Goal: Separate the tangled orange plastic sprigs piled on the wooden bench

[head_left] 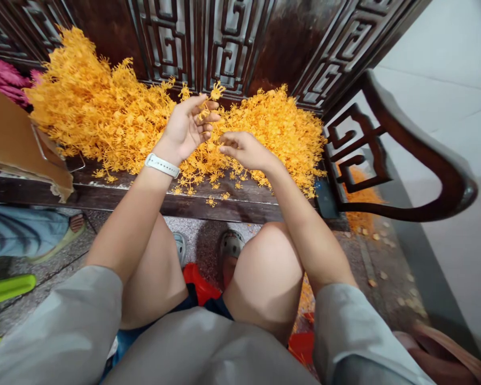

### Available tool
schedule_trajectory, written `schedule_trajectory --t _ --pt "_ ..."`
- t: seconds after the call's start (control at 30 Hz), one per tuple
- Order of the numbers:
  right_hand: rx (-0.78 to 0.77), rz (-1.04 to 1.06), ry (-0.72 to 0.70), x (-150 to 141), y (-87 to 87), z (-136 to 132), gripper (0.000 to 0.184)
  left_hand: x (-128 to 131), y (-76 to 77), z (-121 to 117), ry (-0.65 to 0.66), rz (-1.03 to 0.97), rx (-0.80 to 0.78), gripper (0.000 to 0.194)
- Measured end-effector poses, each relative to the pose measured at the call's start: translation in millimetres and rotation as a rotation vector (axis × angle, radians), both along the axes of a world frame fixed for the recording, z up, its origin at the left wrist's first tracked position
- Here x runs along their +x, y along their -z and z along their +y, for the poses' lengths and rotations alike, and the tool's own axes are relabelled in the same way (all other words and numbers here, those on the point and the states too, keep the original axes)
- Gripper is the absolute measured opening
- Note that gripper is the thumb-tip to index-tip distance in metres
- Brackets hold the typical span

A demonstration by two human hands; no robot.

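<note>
My left hand (187,127), a white band on its wrist, is raised over the bench with the palm turned inward. Between its thumb and fingers it holds a small yellow plastic flower piece (217,92) with thin spiky petals. To its right, my right hand (243,150) hovers low with its fingers bent toward the thumb. Whatever those fingertips may hold is too small to make out. Behind and below both hands lie a large pile of yellow flower pieces (116,112) on the left and another yellow pile (282,133) on the right.
The piles lie on a dark wooden bench (176,206) with a carved lattice back (232,43) and a curved armrest (425,144). At left are a cardboard box (20,139), pink pieces (8,77) and another person's leg (28,230). Orange pieces (361,198) lie beyond the armrest.
</note>
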State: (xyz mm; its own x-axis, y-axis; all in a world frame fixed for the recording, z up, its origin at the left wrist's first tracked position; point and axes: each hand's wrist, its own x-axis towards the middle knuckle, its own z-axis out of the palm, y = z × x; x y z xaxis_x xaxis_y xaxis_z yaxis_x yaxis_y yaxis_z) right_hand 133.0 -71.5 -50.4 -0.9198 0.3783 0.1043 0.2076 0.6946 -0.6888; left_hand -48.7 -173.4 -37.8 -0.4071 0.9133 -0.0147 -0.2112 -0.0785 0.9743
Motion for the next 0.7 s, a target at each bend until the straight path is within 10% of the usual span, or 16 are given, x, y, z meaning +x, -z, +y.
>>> schedule_trajectory --t 0.7 --pt "-0.514 0.319 0.245 2.2 -13.2 -2.6 0.04 -31.6 13.9 7.6 -0.263 0.062 0.051 0.052"
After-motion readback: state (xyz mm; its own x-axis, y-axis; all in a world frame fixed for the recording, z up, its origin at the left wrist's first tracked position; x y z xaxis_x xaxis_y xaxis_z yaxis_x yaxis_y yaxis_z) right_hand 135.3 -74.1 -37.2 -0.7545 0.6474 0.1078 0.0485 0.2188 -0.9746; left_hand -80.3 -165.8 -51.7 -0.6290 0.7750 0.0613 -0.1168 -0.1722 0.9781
